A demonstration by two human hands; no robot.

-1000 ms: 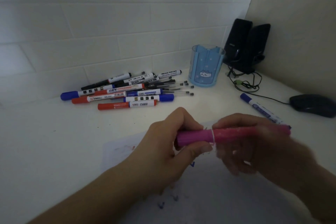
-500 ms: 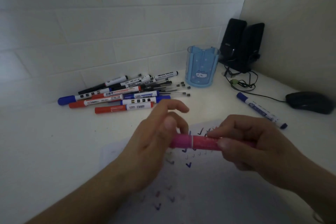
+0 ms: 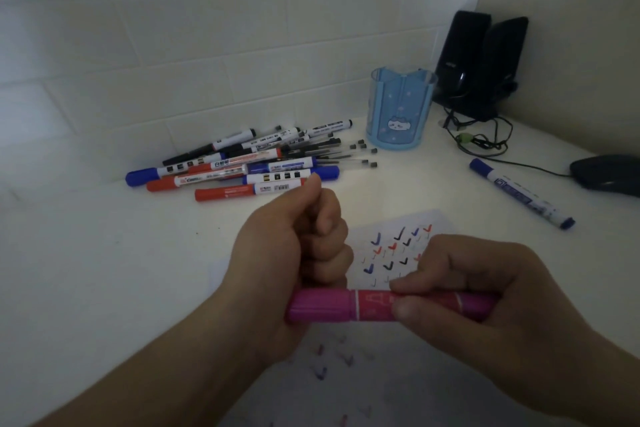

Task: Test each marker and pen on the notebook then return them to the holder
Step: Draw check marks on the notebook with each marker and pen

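Note:
A pink marker (image 3: 346, 307) lies level in front of me above the notebook page (image 3: 388, 229), which carries several coloured tick marks. My right hand (image 3: 485, 288) grips the marker's barrel with thumb and fingers. My left hand (image 3: 284, 253) is curled into a fist with the thumb up. Its palm sits against the darker pink cap end, and its fingers are not round the marker. The blue holder (image 3: 398, 111) stands upright at the back by the wall. A pile of red, blue and black markers and pens (image 3: 242, 166) lies to the holder's left.
A single blue marker (image 3: 519, 192) lies on the white desk to the right. Behind it are a dark mouse (image 3: 609, 175) and its cable (image 3: 478, 142), with two black speakers (image 3: 481, 59) in the corner. Tiled wall runs along the back.
My left hand let go of the cap, opened, then curled into a fist beside the cap end. Both hands and the marker came lower and closer, uncovering the tick marks.

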